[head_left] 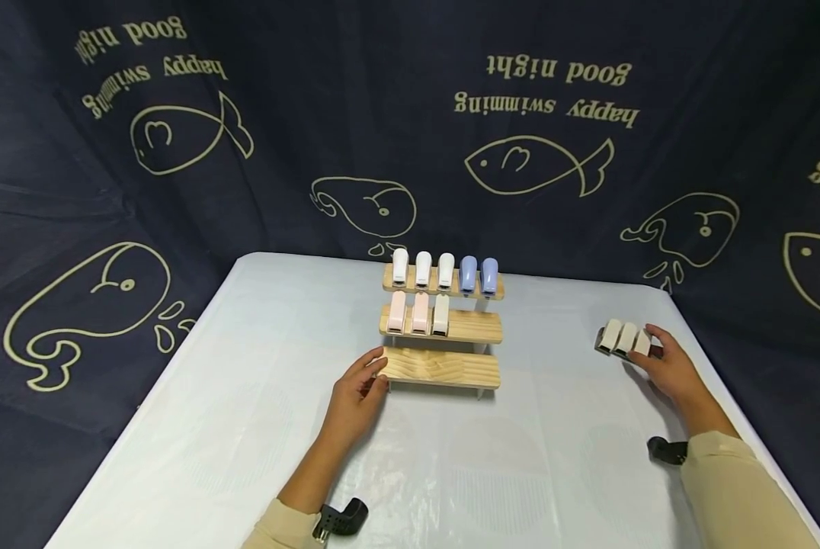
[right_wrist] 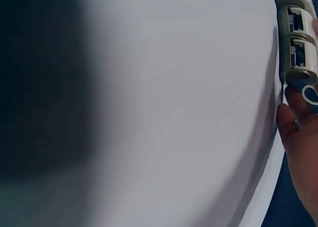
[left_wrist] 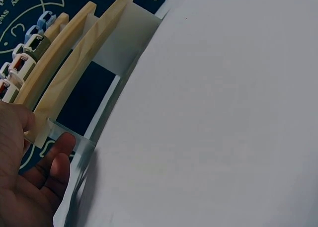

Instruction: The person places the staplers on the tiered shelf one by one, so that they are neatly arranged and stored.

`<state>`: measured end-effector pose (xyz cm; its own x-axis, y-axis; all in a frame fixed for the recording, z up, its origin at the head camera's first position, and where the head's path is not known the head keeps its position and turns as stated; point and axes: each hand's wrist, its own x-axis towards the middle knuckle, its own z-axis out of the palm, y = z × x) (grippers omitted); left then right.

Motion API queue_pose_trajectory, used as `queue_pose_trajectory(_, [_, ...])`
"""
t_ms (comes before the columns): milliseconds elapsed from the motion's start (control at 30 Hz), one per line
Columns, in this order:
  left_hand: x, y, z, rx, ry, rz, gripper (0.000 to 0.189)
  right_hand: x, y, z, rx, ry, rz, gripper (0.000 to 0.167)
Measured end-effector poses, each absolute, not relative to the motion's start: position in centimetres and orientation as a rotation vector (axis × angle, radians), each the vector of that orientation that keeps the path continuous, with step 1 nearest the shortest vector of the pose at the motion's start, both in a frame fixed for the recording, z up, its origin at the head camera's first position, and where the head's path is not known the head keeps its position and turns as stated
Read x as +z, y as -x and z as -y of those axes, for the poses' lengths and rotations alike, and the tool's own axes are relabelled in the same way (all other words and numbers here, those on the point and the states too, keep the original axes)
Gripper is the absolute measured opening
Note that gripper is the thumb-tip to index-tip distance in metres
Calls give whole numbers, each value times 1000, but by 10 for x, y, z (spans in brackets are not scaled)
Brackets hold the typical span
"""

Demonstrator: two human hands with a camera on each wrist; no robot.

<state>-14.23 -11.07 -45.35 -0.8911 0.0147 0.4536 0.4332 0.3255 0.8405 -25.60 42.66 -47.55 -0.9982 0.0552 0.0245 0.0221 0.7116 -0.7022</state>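
Note:
A three-tier wooden display stand [head_left: 451, 366] with clear legs holds small staplers. My left hand [head_left: 357, 393] holds the left end of its lowest board, thumb over the top and fingers curled beneath, by the clear leg in the left wrist view. Three white staplers [head_left: 419, 268] and two blue staplers [head_left: 478, 274] sit on the top tier. On the middle tier are two pink staplers [head_left: 408, 312] and one cream stapler [head_left: 440, 314]. At the right, three cream staplers [head_left: 626, 337] stand in a row; my right hand [head_left: 667, 367] grips the rightmost between thumb and fingers.
The white-covered table [head_left: 280, 427] extends around the stand, its right edge close to my right forearm. A dark curtain [head_left: 410, 91] with fish and whale drawings hangs behind and at the sides. Each wrist wears a black strap [head_left: 343, 518].

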Motion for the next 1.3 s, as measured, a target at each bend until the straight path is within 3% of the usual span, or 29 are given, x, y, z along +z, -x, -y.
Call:
queue_pose_trajectory(500, [-452,139,112,-1573,382,2263,29,-478,247,-426,954,-136,2911,76])
queue_pose_trajectory(1300, [-452,141,112,-1584,391,2253,29,-478,242,-429,994,59,2981,78])
